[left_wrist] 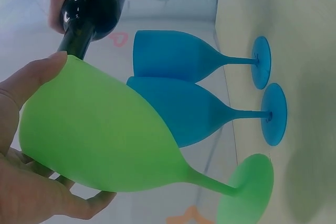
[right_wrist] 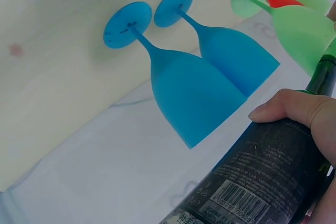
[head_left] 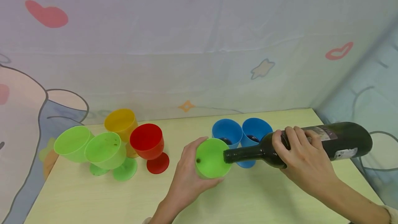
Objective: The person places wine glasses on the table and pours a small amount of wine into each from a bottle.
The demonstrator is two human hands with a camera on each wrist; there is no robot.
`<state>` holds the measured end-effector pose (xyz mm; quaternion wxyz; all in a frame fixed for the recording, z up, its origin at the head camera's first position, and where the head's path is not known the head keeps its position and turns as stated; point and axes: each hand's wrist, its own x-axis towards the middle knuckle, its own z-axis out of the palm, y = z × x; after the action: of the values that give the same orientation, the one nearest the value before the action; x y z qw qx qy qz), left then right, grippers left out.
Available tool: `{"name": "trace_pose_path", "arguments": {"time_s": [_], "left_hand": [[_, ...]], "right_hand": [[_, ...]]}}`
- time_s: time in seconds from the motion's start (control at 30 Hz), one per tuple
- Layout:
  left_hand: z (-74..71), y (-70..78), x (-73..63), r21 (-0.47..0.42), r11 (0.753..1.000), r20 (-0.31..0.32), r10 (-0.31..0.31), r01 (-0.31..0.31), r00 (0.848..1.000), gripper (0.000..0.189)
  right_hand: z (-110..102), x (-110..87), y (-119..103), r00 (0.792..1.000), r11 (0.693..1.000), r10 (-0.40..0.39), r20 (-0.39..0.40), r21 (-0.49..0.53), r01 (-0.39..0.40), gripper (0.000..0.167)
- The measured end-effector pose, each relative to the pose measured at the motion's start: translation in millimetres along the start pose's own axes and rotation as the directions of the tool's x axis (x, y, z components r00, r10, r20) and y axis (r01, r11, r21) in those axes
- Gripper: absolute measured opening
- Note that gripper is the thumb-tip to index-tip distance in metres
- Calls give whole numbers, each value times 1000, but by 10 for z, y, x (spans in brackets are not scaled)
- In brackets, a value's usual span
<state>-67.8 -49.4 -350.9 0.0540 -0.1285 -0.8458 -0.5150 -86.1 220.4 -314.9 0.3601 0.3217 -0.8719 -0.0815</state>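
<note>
My left hand (head_left: 193,168) grips a light green plastic goblet (head_left: 212,158) round its bowl, tilted toward the bottle. A small dark spot shows inside that bowl. In my right hand (head_left: 303,158) is a dark wine bottle (head_left: 348,139), gripped round its shoulder and lying nearly level, its mouth over the green goblet's rim. Whether liquid flows cannot be told. Just behind stand two blue goblets (head_left: 226,130) (left_wrist: 173,53), side by side, with dark liquid in their bowls. The left wrist view shows the held goblet's stem and foot (left_wrist: 245,192).
Left on the pale wooden table (head_left: 102,203) stand two green goblets (head_left: 105,149), a yellow goblet (head_left: 121,123) and a red goblet (head_left: 147,142), close together. A printed cloth (head_left: 199,44) hangs behind the table, and another cloth (head_left: 379,96) hangs at the right.
</note>
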Motion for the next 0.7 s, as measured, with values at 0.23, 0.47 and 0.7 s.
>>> {"name": "trace_pose_path", "arguments": {"time_s": [0.23, 0.47, 0.7], "left_hand": [[3, -4, -2, 8, 1000, 2, 3, -3, 1000, 84], [6, -13, -11, 13, 1000, -3, 13, -13, 1000, 84], [6, -15, -12, 16, 1000, 0, 23, -23, 1000, 85]], "right_hand": [[-7, -13, -1, 1000, 1000, -16, 25, 2, 16, 78], [-3, -18, -6, 1000, 1000, -17, 23, 14, 17, 73], [-5, -9, -9, 1000, 1000, -19, 17, 4, 19, 75]]}}
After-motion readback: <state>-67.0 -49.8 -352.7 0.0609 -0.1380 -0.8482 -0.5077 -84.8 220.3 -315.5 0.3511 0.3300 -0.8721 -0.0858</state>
